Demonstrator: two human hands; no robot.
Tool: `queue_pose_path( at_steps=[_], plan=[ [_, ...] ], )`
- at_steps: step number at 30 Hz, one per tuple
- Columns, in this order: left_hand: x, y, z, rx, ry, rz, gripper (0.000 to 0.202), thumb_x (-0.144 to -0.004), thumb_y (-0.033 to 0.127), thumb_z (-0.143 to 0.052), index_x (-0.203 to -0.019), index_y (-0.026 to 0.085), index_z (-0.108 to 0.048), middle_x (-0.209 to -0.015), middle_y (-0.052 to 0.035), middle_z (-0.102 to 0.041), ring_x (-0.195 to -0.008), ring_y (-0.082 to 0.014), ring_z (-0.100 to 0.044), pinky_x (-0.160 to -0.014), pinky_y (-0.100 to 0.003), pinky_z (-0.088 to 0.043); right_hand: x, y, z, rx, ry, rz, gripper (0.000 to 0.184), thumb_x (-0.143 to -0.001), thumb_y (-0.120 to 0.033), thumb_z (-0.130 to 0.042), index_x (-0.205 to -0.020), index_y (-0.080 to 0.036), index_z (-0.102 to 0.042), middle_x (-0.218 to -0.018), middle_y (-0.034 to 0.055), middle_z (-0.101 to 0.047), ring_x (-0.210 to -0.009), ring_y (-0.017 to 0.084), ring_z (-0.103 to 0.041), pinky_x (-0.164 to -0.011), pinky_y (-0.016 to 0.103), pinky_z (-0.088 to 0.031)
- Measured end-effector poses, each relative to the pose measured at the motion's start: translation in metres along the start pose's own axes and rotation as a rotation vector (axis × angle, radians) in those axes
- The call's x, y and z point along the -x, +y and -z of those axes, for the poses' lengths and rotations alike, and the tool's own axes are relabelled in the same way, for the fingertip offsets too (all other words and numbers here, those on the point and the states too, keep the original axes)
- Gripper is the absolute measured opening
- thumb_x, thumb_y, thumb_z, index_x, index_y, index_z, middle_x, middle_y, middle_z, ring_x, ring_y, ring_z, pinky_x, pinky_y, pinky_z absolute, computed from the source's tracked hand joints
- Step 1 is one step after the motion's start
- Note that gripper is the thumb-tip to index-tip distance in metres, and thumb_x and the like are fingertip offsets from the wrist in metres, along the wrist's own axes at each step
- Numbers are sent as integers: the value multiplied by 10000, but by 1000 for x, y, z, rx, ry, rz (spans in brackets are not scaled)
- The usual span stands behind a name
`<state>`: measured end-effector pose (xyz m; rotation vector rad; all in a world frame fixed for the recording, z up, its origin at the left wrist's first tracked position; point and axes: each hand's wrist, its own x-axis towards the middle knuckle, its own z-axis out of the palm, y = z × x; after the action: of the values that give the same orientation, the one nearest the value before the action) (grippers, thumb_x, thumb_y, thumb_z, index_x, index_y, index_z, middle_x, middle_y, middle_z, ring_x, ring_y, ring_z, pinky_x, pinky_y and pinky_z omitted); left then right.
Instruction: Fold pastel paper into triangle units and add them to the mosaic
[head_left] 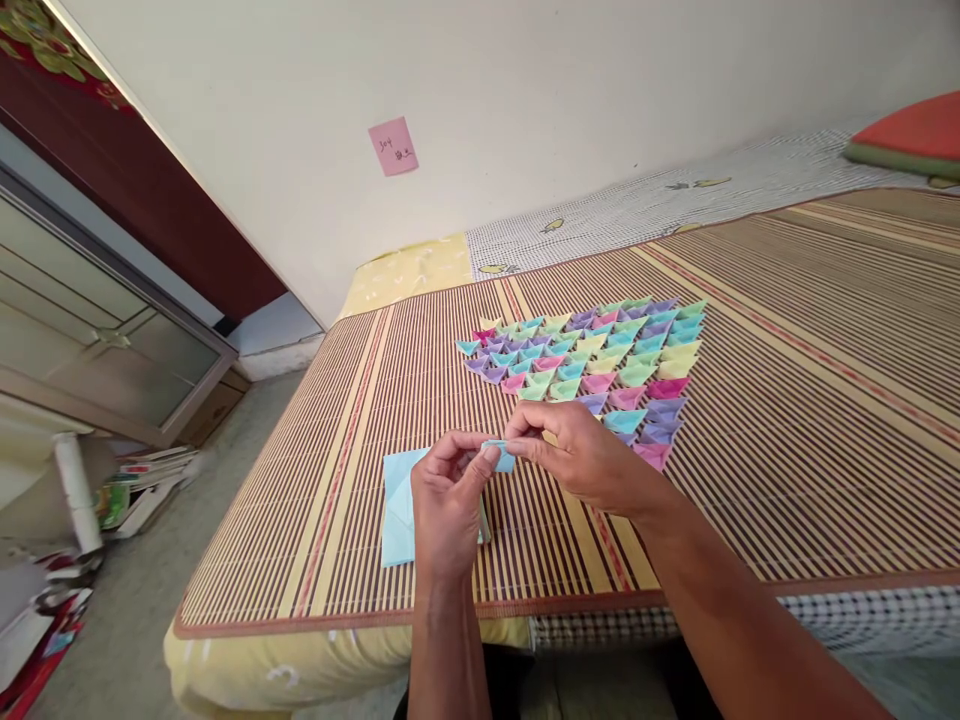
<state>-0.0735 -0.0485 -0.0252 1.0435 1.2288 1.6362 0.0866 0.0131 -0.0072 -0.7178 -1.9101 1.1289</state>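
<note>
My left hand [448, 500] and my right hand [581, 455] meet over the striped bamboo mat [787, 440]. Both pinch a small folded light blue paper piece [501, 456] between thumb and fingertips. Under my left hand lies a stack of light blue paper sheets [397, 505], partly hidden by the hand. Just beyond my right hand, several small folded paper boats [600, 355] in blue, green, yellow, pink and purple lie in close rows on the mat.
The mat covers a bed with a yellow sheet [405, 272] along a white wall. A pink note [393, 146] sticks on the wall. A red-and-green pillow [911, 135] lies far right. Books and papers [142, 485] litter the floor at left, near a cabinet.
</note>
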Motion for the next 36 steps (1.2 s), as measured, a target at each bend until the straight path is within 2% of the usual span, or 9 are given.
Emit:
queue_pose_path(
  at_steps=[6, 8, 12, 17, 22, 26, 29, 33, 36],
  plan=[
    [0, -8, -13, 157, 164, -44, 136, -778, 292, -863, -819, 194, -777, -753, 8, -715, -685, -99, -602, -703, -198, -516, -3, 2, -13, -110, 84, -57, 181, -930, -325, -666, -808, -193, -643, -745, -12, -609, -702, 148, -540, -637, 285, -423],
    [-1, -7, -13, 150, 157, -16, 175, -757, 311, -877, -808, 182, -769, -746, 7, -699, -671, -96, -579, -676, -192, -499, -3, 2, -16, -116, 120, -51, 210, -943, -340, -640, -796, -189, -641, -730, -8, -599, -694, 151, -536, -632, 290, -421],
    [-1, 0, -8, 56, 24, 61, 226, -741, 316, -898, -765, 155, -742, -709, -3, -678, -655, -101, -580, -631, -188, -477, -4, 2, -15, -120, 157, -59, 202, -919, -322, -646, -765, -192, -637, -705, -10, -593, -659, 144, -520, -603, 286, -407],
    [-1, -2, -15, 284, 139, 62, 291, -690, 333, -935, -770, 159, -716, -662, 27, -631, -628, -85, -565, -664, -186, -505, -5, 4, -17, -231, 103, -93, 179, -869, -348, -749, -823, -185, -690, -759, 6, -677, -702, 155, -584, -643, 287, -455],
    [-2, -10, -20, 351, 132, 52, 293, -690, 346, -938, -774, 162, -726, -704, 14, -646, -653, -89, -570, -683, -192, -518, -4, 3, -22, -252, 185, -54, 250, -902, -351, -728, -742, -192, -619, -668, -26, -599, -635, 138, -556, -595, 270, -432],
    [-1, -6, -14, 74, 143, -55, 212, -807, 335, -861, -948, 207, -768, -850, -10, -700, -769, -121, -635, -710, -210, -528, -2, 4, -18, -21, 222, 52, 219, -954, -233, -664, -754, -197, -582, -688, -28, -558, -640, 134, -521, -597, 268, -406],
    [3, 4, -7, -177, 176, -169, 290, -853, 293, -822, -1134, 260, -762, -956, -11, -707, -845, -139, -666, -740, -231, -547, -1, 7, -15, 251, 253, 205, 215, -980, -146, -622, -776, -194, -574, -736, -13, -538, -680, 145, -513, -627, 282, -401],
    [8, 15, -6, -267, 101, -196, 170, -937, 297, -724, -1094, 254, -773, -743, 22, -675, -698, -128, -669, -683, -236, -577, -1, 10, -16, 554, 228, 352, 246, -1032, -114, -518, -816, -171, -622, -787, 36, -562, -744, 188, -543, -662, 321, -419],
    [9, 15, -8, -266, 60, -181, 122, -951, 278, -697, -1019, 232, -787, -779, -1, -751, -726, -144, -724, -720, -256, -615, 1, 7, -17, 679, 216, 390, 270, -1037, -101, -485, -841, -158, -662, -791, 53, -580, -745, 207, -551, -661, 342, -426]
  ],
)
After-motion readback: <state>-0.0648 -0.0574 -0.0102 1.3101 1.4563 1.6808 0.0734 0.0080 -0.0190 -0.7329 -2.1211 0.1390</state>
